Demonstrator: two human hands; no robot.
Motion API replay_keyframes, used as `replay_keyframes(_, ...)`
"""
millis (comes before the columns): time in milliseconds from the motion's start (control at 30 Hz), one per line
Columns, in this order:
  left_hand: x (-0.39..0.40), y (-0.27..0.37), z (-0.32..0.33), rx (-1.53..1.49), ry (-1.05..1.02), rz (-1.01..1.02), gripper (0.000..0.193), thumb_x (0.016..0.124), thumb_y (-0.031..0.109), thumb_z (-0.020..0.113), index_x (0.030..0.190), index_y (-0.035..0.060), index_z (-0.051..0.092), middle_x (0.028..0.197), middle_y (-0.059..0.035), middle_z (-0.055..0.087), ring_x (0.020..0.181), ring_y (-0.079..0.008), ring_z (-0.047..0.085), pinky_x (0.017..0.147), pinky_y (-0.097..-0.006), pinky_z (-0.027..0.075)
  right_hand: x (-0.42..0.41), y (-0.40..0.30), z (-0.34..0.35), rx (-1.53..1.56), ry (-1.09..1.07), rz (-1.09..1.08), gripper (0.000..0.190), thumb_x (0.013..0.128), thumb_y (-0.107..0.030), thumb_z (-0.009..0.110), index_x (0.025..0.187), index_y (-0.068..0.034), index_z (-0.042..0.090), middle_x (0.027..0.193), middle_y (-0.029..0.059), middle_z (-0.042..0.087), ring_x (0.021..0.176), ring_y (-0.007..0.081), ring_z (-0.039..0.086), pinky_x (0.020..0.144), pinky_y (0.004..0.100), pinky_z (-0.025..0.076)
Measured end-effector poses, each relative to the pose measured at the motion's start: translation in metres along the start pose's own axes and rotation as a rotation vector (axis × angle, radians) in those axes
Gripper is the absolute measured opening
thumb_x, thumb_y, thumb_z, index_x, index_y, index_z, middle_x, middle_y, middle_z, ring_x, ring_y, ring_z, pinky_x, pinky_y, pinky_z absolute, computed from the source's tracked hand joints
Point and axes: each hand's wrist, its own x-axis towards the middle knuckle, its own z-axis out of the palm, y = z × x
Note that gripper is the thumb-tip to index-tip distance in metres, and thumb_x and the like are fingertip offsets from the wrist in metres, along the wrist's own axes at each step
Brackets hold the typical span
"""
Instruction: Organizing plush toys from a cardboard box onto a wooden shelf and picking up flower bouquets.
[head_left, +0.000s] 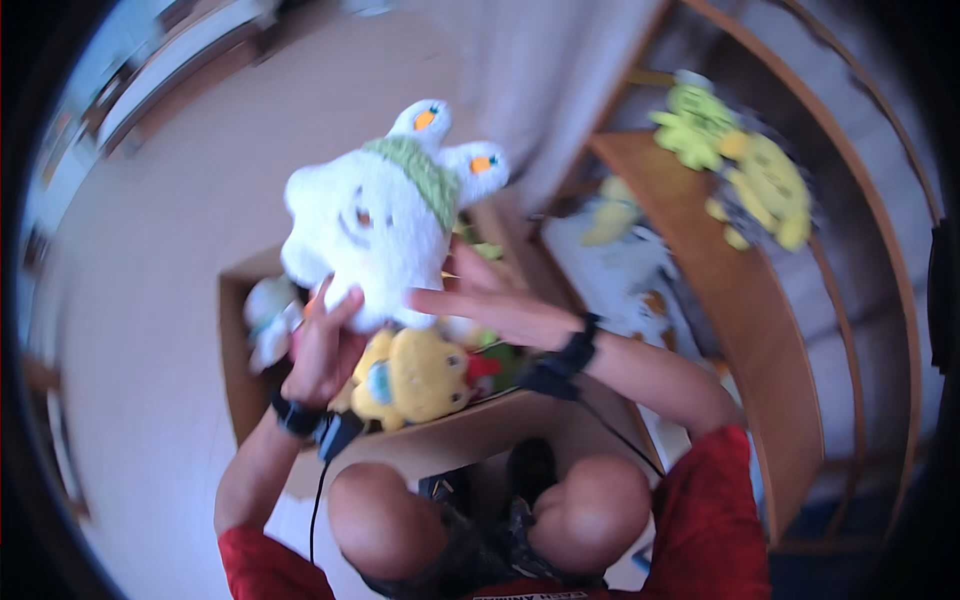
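Observation:
Between my two hands is a white plush rabbit (360, 217), lying sideways with its ears to the upper right. It wears a green band, and small carrot shapes mark its ears. My left hand (326, 349) grips its lower edge. My right hand (487, 300) supports the side near the band, some fingers hidden behind the toy. Beneath is an open cardboard box (480, 424) of soft toys. A yellow plush toy (420, 375) lies at its near side, and a white-and-grey plush toy (270, 319) sits in the left corner.
A wooden shelf unit (720, 300) stands on the right. On its upper board lie a yellow-green plush (694, 124) and a yellow plush (772, 191); more toys are on the lower level. A curtain (525, 82) hangs behind the box. My bent knees (382, 517) are close to the box's near wall.

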Motion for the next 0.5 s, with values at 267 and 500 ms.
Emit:
replay_keyframes(267, 0.012, -0.004, 0.071, 0.554, -0.432, -0.037, 0.040, 0.089, 0.007, 0.068, 0.126, 0.0031, 0.052, 0.129, -0.0084, 0.056, 0.116, -0.0251, 0.060, 0.093, -0.0356, 0.053, -0.097, -0.099, -0.076, -0.119, 0.333, -0.284, 0.069, 0.076, -0.009, 0.082, 0.135, -0.004, 0.045, 0.128, 0.0087, 0.059, 0.120, 0.0203, 0.056, 0.103, 0.0359, 0.046)
replay_keyframes(500, -0.002, 0.001, 0.001, 0.785, -0.371, -0.172, 0.021, 0.087, 0.005, 0.070, 0.106, 0.0008, 0.062, 0.100, -0.0066, 0.068, 0.090, -0.0141, 0.065, 0.082, -0.0275, 0.051, -0.324, -0.178, -0.184, -0.703, 0.917, -0.098, 0.070, 0.079, -0.010, 0.078, 0.139, -0.002, 0.044, 0.133, 0.0114, 0.058, 0.123, 0.0208, 0.054, 0.106, 0.0343, 0.042)
